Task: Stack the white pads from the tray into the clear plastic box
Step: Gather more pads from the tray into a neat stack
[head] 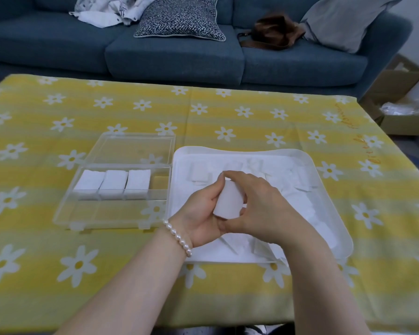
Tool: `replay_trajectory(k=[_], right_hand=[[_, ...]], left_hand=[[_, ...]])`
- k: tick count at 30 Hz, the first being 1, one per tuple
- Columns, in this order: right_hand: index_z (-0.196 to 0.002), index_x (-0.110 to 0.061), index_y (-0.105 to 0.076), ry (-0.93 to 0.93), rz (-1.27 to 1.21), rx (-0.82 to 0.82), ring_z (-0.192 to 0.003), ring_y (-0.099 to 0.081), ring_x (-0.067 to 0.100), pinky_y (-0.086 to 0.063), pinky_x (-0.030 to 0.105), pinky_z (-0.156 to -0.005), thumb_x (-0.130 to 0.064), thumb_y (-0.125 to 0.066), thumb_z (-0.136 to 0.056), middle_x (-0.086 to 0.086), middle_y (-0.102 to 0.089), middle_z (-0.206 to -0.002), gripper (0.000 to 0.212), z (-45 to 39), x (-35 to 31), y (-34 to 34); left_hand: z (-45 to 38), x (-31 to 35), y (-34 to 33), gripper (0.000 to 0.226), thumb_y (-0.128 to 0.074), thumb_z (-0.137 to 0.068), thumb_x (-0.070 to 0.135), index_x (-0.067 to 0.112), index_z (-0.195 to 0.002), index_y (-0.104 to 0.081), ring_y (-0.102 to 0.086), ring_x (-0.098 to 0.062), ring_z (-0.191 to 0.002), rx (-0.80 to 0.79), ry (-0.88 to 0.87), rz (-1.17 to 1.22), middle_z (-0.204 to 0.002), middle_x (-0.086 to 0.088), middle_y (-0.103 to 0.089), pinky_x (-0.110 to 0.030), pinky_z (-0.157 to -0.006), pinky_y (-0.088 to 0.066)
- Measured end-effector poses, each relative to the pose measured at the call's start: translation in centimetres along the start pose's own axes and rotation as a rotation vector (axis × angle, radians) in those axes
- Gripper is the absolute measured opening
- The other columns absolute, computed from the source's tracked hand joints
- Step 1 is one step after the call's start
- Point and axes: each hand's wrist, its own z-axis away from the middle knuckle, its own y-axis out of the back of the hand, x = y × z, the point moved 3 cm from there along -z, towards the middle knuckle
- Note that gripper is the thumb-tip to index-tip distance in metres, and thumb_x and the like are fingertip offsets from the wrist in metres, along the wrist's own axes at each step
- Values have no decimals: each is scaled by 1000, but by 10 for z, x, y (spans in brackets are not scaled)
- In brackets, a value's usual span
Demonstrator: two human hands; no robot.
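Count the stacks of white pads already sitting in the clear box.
3, side by side in the clear plastic box's far row: left stack, middle stack, right stack. The space to their right shows only tablecloth.

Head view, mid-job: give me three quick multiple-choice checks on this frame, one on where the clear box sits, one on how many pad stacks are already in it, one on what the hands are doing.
1. Where is the clear plastic box relative to the white tray?
A. To its left
B. To its right
C. Inside it

2. How many stacks of white pads sit in the box?
A. One
B. Three
C. Five

3. What is the state of the hands?
A. Both open and idle
B. Only the right holds pads
C. Both grip one bundle of pads

Answers:
1. A, the box lies on the yellow cloth just left of the tray.
2. B, three stacks stand side by side in the rear row, with a bare slot at their right.
3. C, the left hand and right hand both grip the held pads above the tray.
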Motion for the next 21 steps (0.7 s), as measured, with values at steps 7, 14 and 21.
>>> replay_trajectory(k=[7,14,21], right_hand=[[-121,-31,-50,-25,8,41,-107,-47,13,-40,36,-95,-31,-78,-61,-10,-51,-112,67,3,8,6],[-121,-32,-50,-37,46,17,-109,-45,14,-38,37,-97,-33,-72,-64,-9,-51,-113,61,1,4,1],[-136,-38,-39,-89,-228,2,-119,-39,0,-32,22,-97,-38,-84,-59,-17,-43,-126,90,7,13,11]], left_hand=[[-2,4,7,72,-23,-92,66,10,-102,-68,-61,-22,-73,24,-3,-10,-89,-8,-64,-36,-68,-47],[-6,-1,7,75,-23,-88,71,12,-104,-66,-54,-17,-57,96,-4,36,-81,-7,-58,-27,-55,-46],[-4,4,8,88,-26,-80,80,5,-106,-65,-55,-20,-53,80,-4,115,-73,-9,-61,-26,-51,-50]])
